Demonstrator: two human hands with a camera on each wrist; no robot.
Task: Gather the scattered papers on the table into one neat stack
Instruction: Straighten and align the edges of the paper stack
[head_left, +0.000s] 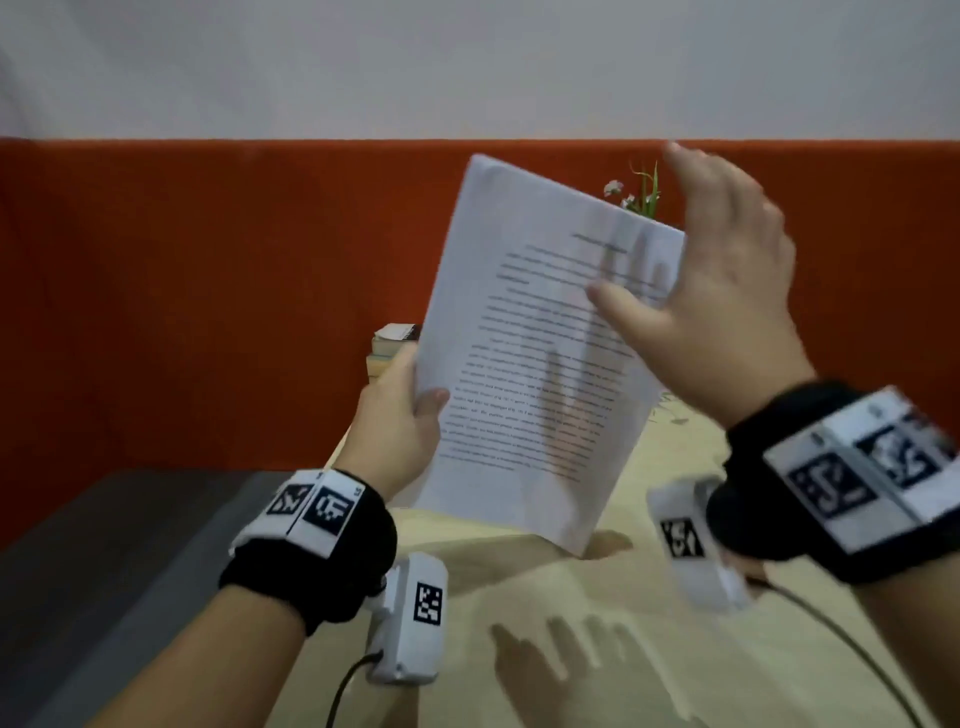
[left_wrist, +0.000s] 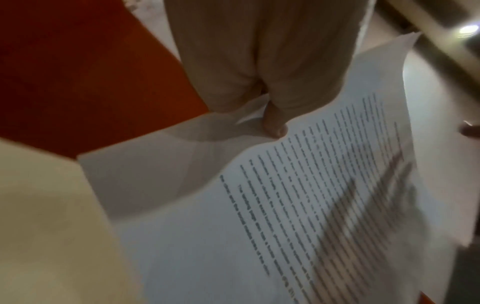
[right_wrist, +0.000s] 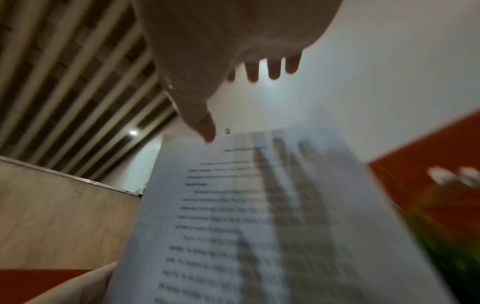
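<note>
While the left hand (head_left: 400, 421) is pinching the paper stack (head_left: 540, 358) at its left edge above the bench (head_left: 613, 587), long axis tilting up-left, the right hand (head_left: 727, 291) is hovering beside it, fingers (right_wrist: 274, 69) spread.

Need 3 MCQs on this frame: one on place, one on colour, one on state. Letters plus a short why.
1. Where is the stack of papers?
A. flat on the table
B. held up above the table
C. on the floor

2. What colour is the lower wall band?
A. red-orange
B. blue
C. green

3. What is the right hand doing?
A. clenched on a pen
C. resting in a lap
B. open, fingers spread at the sheets' right edge

Key: 1 B, the left hand grips their left edge in the air; 2 A, head view shows it; 3 B, fingers are straight.
</note>
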